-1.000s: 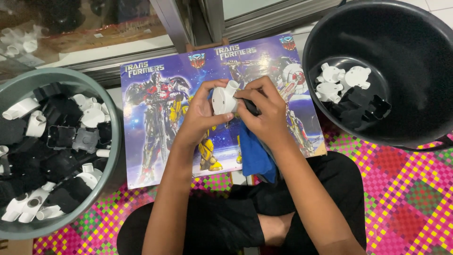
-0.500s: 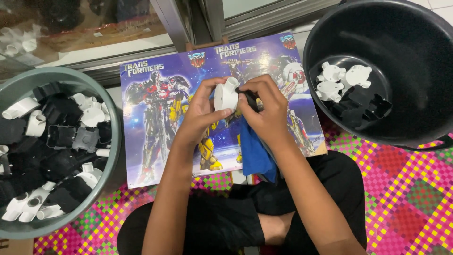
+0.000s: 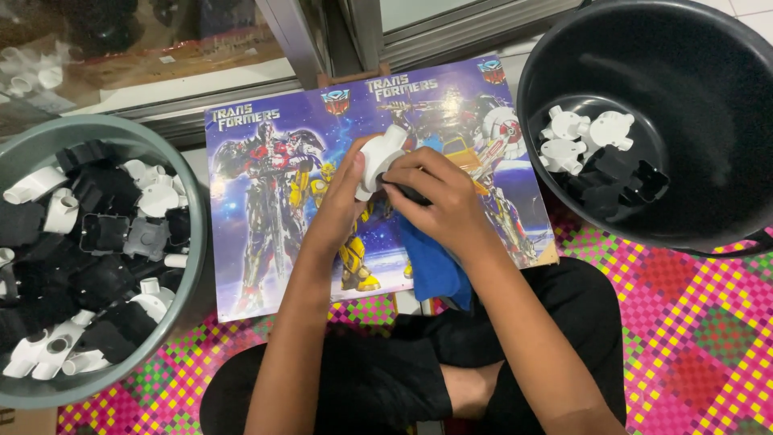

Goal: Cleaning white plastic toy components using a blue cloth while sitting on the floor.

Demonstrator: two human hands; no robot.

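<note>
Hands meet over a colourful robot-picture board (image 3: 266, 234) lying flat on a woven pink mat (image 3: 684, 338). Left hand (image 3: 342, 197) is wrapped around a white plastic conduit fitting (image 3: 378, 157), fingers closed on its body, one stub pointing up and away. Right hand (image 3: 439, 201) presses against the fitting's near side, fingers curled tight on a small dark object (image 3: 407, 193) too hidden to identify; a blue cloth (image 3: 435, 266) hangs below that hand, toward the lap. Well left of the grip sits a grey-green tub (image 3: 189, 242) heaped with black and white fittings. Up and right of the grip stands a black bucket (image 3: 700, 89), holding a few white round fittings (image 3: 584, 133) and black pieces.
</note>
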